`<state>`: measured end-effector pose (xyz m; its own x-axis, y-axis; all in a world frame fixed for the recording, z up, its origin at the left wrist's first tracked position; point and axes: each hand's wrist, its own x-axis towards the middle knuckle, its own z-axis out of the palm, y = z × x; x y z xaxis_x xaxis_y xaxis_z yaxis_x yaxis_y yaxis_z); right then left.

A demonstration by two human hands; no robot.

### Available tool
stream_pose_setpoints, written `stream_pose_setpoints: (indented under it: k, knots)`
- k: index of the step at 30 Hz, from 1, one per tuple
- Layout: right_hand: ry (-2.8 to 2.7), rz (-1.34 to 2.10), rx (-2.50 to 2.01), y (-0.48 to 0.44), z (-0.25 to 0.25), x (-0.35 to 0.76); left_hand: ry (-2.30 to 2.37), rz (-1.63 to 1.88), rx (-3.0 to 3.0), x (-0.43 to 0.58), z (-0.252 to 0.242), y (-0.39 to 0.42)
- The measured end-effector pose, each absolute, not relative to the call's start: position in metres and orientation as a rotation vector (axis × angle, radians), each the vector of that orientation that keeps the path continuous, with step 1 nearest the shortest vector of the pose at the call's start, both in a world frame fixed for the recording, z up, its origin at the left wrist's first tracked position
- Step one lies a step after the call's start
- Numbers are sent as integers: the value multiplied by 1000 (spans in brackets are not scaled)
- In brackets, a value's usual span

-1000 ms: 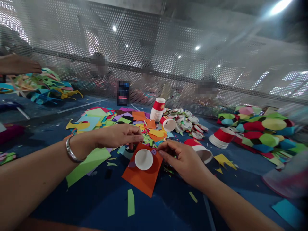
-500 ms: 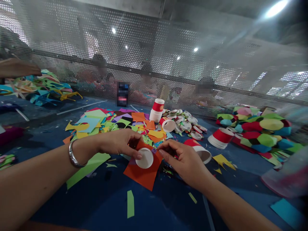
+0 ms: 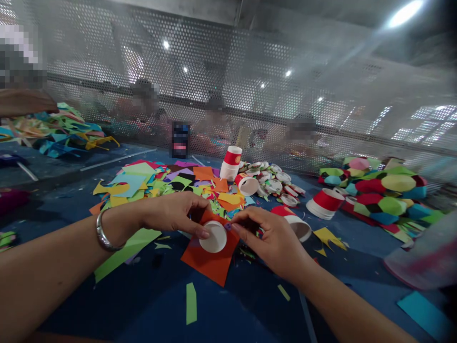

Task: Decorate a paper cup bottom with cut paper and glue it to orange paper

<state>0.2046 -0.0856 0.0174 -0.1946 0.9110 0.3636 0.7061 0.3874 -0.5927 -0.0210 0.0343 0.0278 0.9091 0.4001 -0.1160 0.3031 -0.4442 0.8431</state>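
Note:
My left hand (image 3: 182, 216), a silver bangle on its wrist, is closed on a white disc (image 3: 213, 242) and a sheet of orange paper (image 3: 205, 265). Its thumb presses on the disc's left edge, while the fingertips are hidden behind the paper. The disc lies against the upper part of the sheet. At the disc's upper right, my right hand (image 3: 266, 236) pinches a small purple piece (image 3: 227, 226) between thumb and forefinger. What that piece is, I cannot make out. Just behind the right hand, a red-and-white paper cup (image 3: 303, 230) lies on its side.
Coloured paper scraps (image 3: 130, 183) are heaped beyond my hands. Stacked paper cups (image 3: 230, 166) stand beside a pile of round pieces (image 3: 274, 185). More cups (image 3: 324, 204) and colourful patchwork shapes (image 3: 385, 190) are to the right. At far left is another person's hand (image 3: 26, 102).
My right thumb and forefinger have come together on the small purple piece. The left hand keeps its hold on disc and paper; the whole view has shifted slightly.

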Motion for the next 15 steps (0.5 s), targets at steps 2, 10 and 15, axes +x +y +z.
stream_pose_setpoints:
  k: [2, 10, 15]
  knots:
    - [-1962, 387, -1391, -85, 17, 205, 505, 134, 2031, -21, 27, 34]
    - [-1940, 360, -1397, -86, 17, 206, 495, 116, 1796, -21, 26, 35]
    - [-1958, 392, -1359, -88, 18, 207, 473, 106, 1732, -22, 24, 36]
